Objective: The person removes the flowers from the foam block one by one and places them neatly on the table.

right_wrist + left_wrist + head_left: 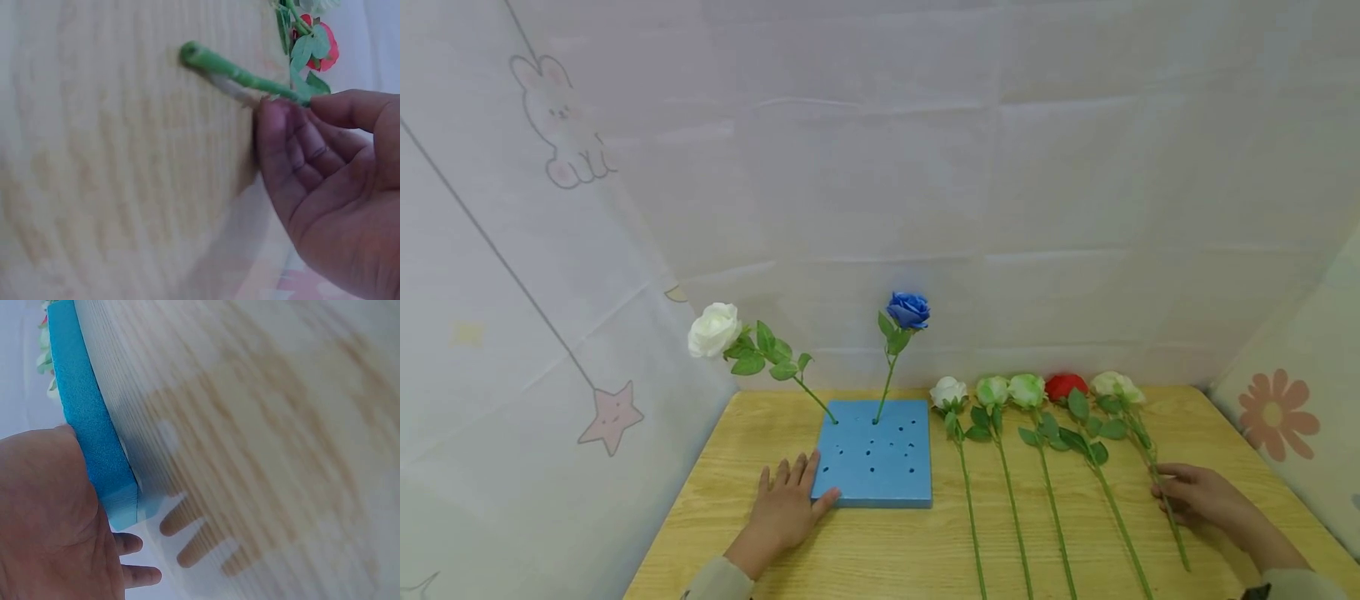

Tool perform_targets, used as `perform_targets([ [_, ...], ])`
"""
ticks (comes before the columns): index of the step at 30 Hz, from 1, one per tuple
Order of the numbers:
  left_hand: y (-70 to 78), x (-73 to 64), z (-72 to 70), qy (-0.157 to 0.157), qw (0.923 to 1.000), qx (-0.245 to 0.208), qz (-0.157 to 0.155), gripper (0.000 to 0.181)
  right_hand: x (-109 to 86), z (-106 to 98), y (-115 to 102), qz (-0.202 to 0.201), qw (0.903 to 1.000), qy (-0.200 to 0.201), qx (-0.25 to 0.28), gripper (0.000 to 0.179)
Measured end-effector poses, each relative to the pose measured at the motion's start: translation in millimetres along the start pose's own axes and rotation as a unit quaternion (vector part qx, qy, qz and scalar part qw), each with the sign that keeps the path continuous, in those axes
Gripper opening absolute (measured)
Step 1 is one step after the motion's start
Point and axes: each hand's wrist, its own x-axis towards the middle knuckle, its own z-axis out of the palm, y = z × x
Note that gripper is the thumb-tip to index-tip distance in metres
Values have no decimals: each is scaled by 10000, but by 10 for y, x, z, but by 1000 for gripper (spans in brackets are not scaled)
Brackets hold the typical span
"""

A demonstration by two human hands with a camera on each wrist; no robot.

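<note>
A blue foam block [891, 489] with small holes in its top lies on the table. My left hand [784, 510] rests at its front-left corner, fingers straight along the left side and the thumb on the front edge. At the far right, my right hand [1202, 500] pinches the green stem of a cream rose [1116, 386] between thumb and fingers. In the right wrist view the cut end of that stem [215, 61] points away from the hand, close over the wood. A white rose [714, 330], leaning left, and a more upright blue rose [908, 310] stand in the block's back holes.
Between block and right hand, another white rose [949, 392], two pale green roses, one being the left green rose [992, 391], and a red rose [1065, 386] lie in a row, stems toward the front. Cloth [865, 208] hangs behind the wooden table [722, 471].
</note>
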Motion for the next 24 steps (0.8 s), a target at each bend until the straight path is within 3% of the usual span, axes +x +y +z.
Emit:
perform_targets([
  [4,11,6,-9,-2,10000,2,1,86,0,20,-58,72,9978,408,-512,60],
  [10,6,22,-13,-10,10000,-7,-4,87,-50,16,-222,-106,9869,1035,-1231,55],
  [14,-22,28,12,-24,10000,3,-33,89,-51,129,-402,-304,9888,1152,-896,60],
  [24,-50,42,61,58,10000,-6,-3,90,38,685,-933,-1037,9895,981,-208,68],
])
